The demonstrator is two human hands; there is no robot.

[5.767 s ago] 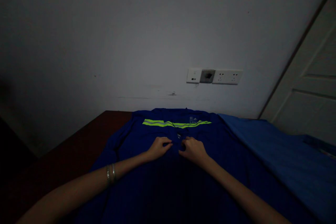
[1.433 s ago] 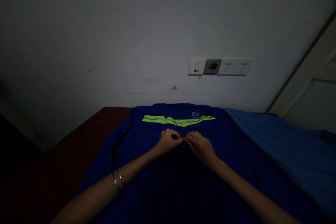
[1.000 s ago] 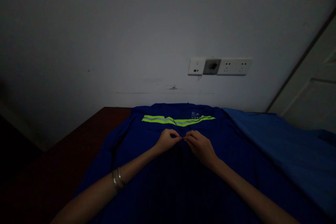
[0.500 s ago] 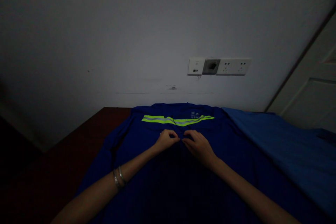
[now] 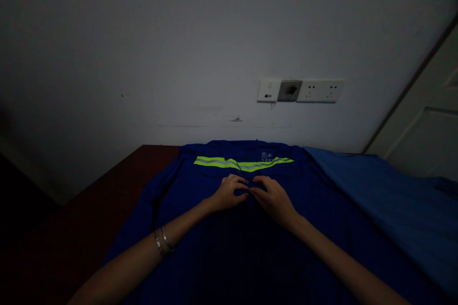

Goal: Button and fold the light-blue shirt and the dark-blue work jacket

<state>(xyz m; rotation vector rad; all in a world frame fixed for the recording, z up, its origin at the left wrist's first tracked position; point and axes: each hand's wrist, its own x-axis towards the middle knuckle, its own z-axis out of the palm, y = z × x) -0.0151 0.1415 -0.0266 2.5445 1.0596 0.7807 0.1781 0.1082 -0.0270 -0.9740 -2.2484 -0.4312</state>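
Observation:
A dark blue work jacket (image 5: 214, 228) lies spread out, front up, with a yellow-green and silver reflective stripe (image 5: 222, 163) across its chest. At the middle of its front, just below the stripe, my left hand (image 5: 231, 193) grips the front edge between bent fingers and thumb. Facing it from the right, my right hand (image 5: 271, 198) pinches the same edge with thumb and index finger. A tiny bright spot, perhaps a snap or zip part, shows between the fingertips; it is too small and dark to name. Two silver bangles (image 5: 162, 240) circle my left wrist.
Under the jacket is a dark red-brown table (image 5: 118, 186) against a white wall (image 5: 161, 57). A lighter blue cloth (image 5: 386, 205) lies at the right. Switch and socket plates (image 5: 300, 91) sit on the wall, and a white panelled door (image 5: 432, 119) stands at far right.
My left fingers and thumb have spread a little and shifted slightly right along the jacket's front edge. My right hand stays nearly in place.

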